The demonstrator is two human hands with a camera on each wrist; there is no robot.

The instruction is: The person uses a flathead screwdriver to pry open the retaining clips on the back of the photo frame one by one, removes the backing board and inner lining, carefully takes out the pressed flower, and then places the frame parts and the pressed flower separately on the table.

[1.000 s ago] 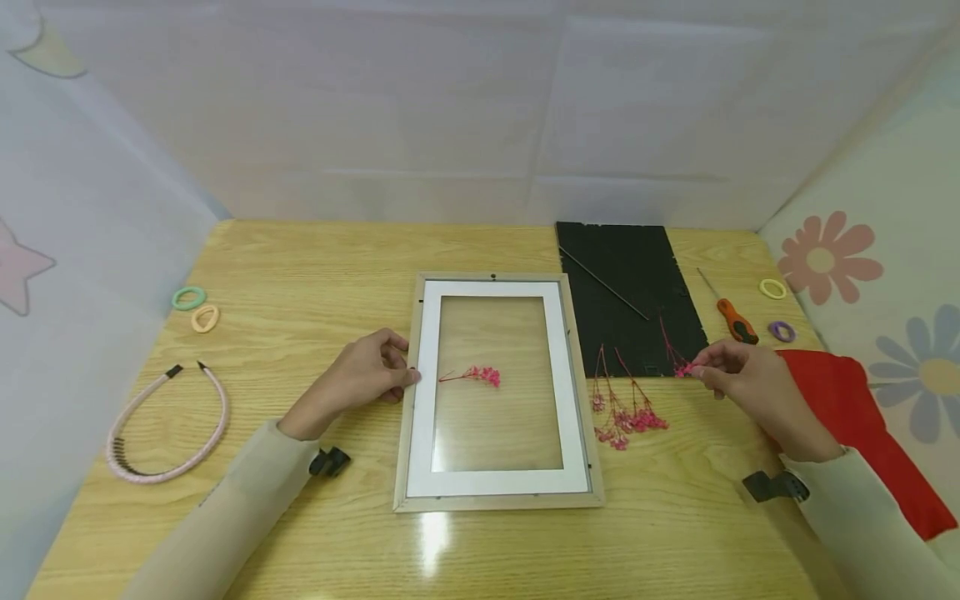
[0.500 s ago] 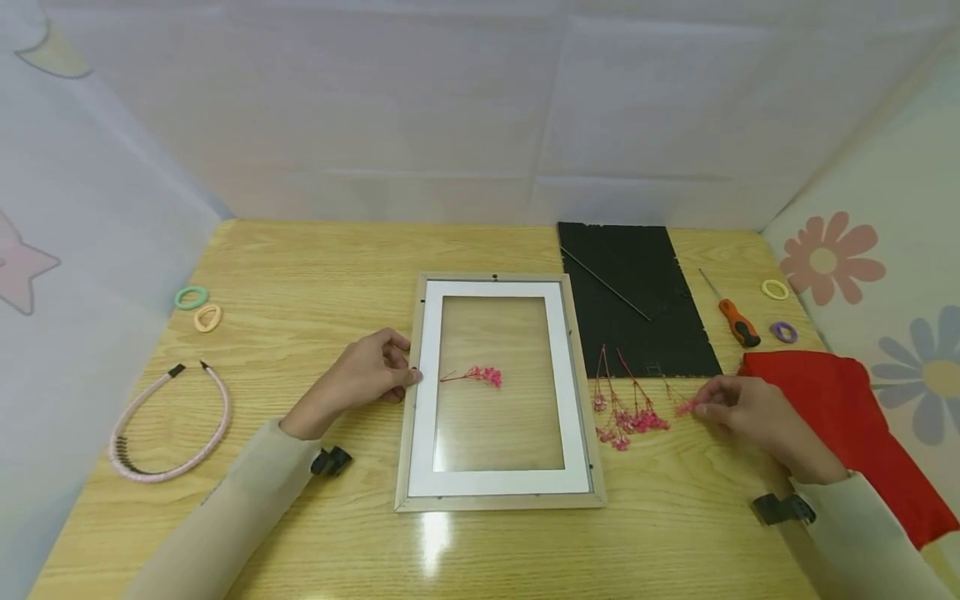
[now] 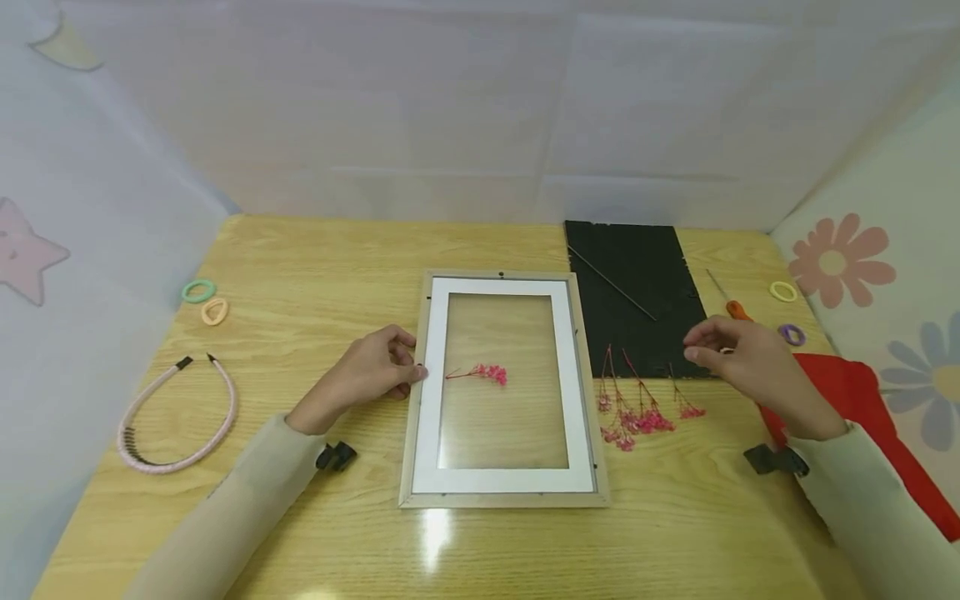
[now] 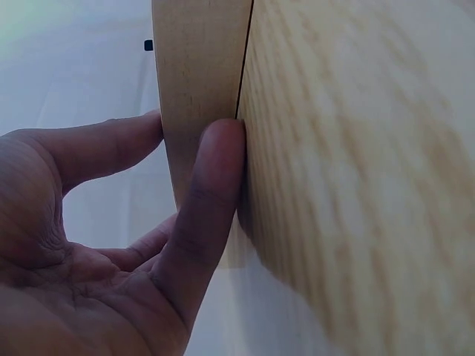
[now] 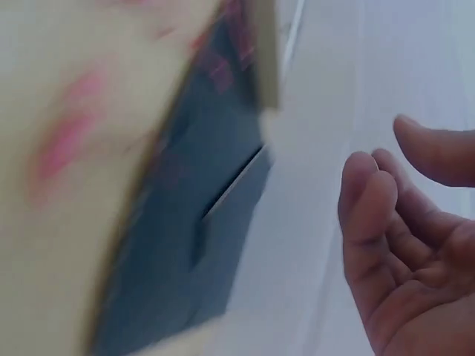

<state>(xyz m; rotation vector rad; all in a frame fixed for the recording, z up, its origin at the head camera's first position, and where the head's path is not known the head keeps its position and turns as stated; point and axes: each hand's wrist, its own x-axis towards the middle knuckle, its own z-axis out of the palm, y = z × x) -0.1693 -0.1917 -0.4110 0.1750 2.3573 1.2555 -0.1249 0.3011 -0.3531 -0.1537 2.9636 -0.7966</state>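
Observation:
A light wooden picture frame with a white mat lies on the table, and one pink flower sprig rests inside its opening. My left hand holds the frame's left edge; in the left wrist view, one digit touches its upper edge and another its side near the table. Raised near the black backing board, my right hand has loosely bent fingers with nothing between them. Just left of and below that hand lies a small pink sprig. More pink sprigs lie beside the frame's right edge.
A thin metal rod lies on the black board. To the right are an orange-handled screwdriver, red cloth, and yellow and purple hair ties. A pink headband and two hair ties sit left.
My right hand brought a pink sprig down beside the others, let it go and rose away from it. My left hand stays at the picture frame's edge.

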